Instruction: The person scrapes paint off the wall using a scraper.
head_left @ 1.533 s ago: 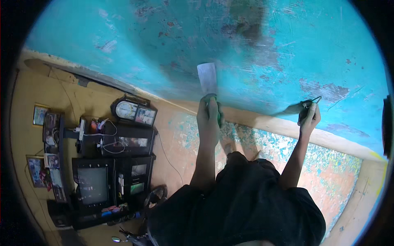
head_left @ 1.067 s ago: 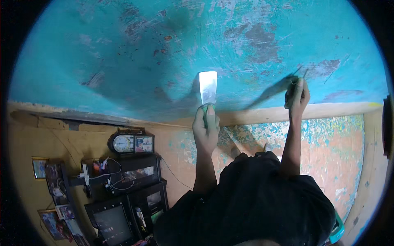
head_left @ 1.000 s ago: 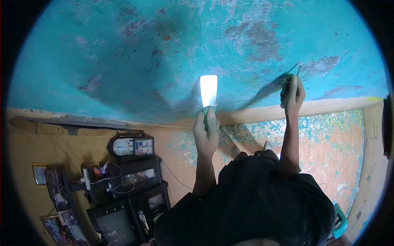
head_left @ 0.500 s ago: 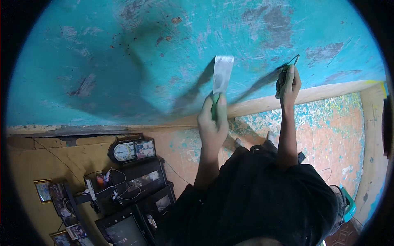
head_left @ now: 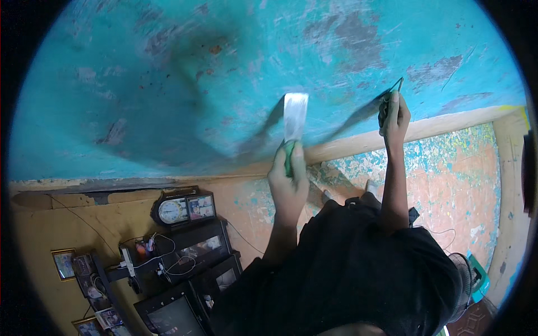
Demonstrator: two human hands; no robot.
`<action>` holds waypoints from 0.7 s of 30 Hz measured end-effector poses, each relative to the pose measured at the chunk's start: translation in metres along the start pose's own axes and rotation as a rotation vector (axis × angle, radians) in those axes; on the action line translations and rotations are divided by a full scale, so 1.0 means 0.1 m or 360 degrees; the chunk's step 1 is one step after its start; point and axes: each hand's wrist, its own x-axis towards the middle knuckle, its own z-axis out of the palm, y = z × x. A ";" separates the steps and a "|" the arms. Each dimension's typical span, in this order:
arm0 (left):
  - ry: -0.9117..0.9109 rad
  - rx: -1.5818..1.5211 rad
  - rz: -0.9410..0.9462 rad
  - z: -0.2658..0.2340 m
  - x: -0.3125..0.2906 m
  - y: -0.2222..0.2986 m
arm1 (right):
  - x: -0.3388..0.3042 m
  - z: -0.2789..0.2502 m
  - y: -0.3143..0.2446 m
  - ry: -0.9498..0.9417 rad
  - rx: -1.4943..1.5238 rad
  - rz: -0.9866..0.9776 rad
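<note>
My left hand (head_left: 288, 182) is closed round the green handle of a paint scraper (head_left: 295, 116), whose flat metal blade points up toward the turquoise wall (head_left: 235, 101). A dark shadow of the scraper falls beside it; I cannot tell whether the blade's edge touches the paint. Farther right, my right hand (head_left: 397, 119) grips a thin-bladed tool (head_left: 400, 84), seen nearly edge-on, its tip at or very near the wall. The fingers hide most of that tool's handle. Around both hands the paint is scratched, with grey bare patches (head_left: 358, 42).
A pale ledge (head_left: 443, 125) runs along the wall's base. Beyond it lies a floor (head_left: 448, 185) speckled with paint flakes. At lower left stand a dark cabinet (head_left: 196, 246) with cables, a clock (head_left: 172, 211) and a television (head_left: 174, 316). A fan (head_left: 464, 280) is at lower right.
My left hand and the scraper have come down slightly and left in view. My right hand has barely shifted. The wall's marks sit lower and farther left as the view has moved.
</note>
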 end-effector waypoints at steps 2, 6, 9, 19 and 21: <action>-0.0059 -0.0130 -0.0255 -0.06 0.00 -0.06 | 0.04 -0.05 0.06 0.0002 -0.0024 0.0003; -0.0062 -0.0105 -0.0152 0.14 0.10 0.16 | 0.05 -0.05 0.08 -0.0040 0.0065 0.0035; 0.0016 -0.0055 -0.0084 0.09 0.01 0.04 | 0.10 -0.09 0.15 -0.0047 0.0045 -0.0053; 0.0069 -0.0184 -0.0198 0.04 -0.05 0.06 | 0.10 -0.12 0.28 -0.0016 0.0107 -0.0031; 0.0066 -0.0179 -0.0235 0.00 -0.05 0.07 | 0.10 -0.11 0.28 -0.0015 0.0083 -0.0013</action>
